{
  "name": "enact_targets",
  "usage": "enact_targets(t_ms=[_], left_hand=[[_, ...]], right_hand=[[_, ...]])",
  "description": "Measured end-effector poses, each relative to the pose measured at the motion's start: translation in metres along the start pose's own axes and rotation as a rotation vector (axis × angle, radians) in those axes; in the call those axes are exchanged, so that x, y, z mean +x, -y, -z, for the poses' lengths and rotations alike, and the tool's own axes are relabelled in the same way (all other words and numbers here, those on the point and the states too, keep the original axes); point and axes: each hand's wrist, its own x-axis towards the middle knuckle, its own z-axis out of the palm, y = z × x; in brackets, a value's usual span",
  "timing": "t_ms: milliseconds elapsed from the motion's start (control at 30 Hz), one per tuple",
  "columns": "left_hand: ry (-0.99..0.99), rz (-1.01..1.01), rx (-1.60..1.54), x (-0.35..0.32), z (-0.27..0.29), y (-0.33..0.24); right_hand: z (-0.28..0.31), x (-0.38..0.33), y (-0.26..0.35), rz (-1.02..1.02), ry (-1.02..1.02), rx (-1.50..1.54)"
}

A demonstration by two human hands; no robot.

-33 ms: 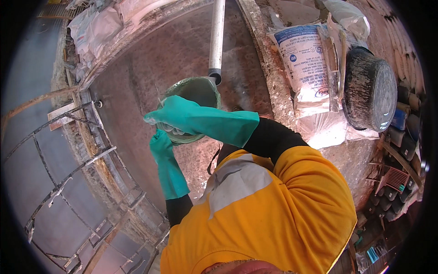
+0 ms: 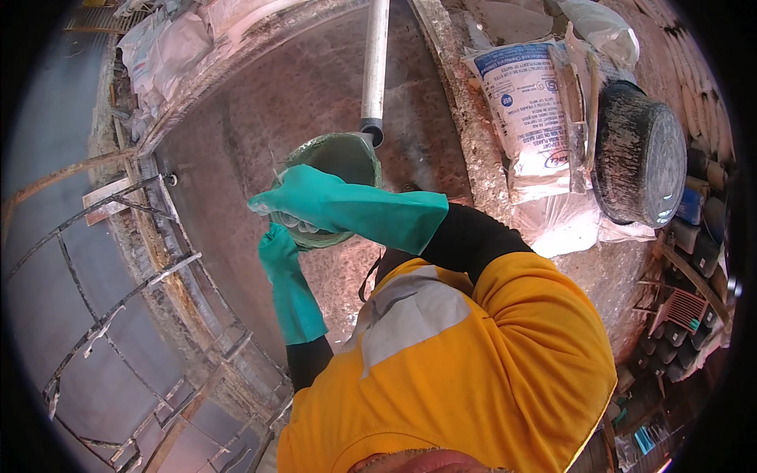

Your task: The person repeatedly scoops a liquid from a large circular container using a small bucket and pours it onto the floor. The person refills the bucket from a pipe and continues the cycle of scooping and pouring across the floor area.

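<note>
My right hand [image 2: 303, 193], in a long green rubber glove, reaches across a round greenish container [image 2: 359, 154] with a crinkled, sheet-like rim. Its fingers are bent together at the container's left side, and something whitish shows at the fingertips. What they hold, if anything, I cannot make out. My left hand [image 2: 277, 248], in a matching glove, is just below it at the near left of the container, its fingers closed. Whatever is in them is hidden. A pale pipe [image 2: 375, 63] with a dark elbow [image 2: 374, 130] ends at the container's far rim.
A stained, brownish basin floor [image 2: 236, 118] lies beneath, bordered by a rough ledge [image 2: 461, 102] on the right. Beyond it are a printed white sack [image 2: 524, 110] and a black tub [image 2: 662, 165] on its side. A rusty metal grid [image 2: 98, 323] stands at left.
</note>
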Motion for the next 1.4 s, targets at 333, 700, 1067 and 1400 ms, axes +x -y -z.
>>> enact_targets(t_ms=[333,700,1067,1400], left_hand=[[-0.058,0.021,-0.018,-0.009,-0.009,-0.016],[-0.050,-0.053,0.035,-0.015,-0.014,-0.027],[-0.069,-0.049,0.069,-0.019,-0.027,-0.046],[-0.207,-0.098,0.179,-0.019,-0.031,-0.049]], right_hand=[[-0.001,-0.010,0.008,0.002,0.013,-0.029],[-0.003,-0.015,0.011,0.022,0.014,0.069],[-0.002,-0.014,0.009,0.080,0.003,0.124],[0.001,-0.023,0.016,0.090,0.027,0.099]])
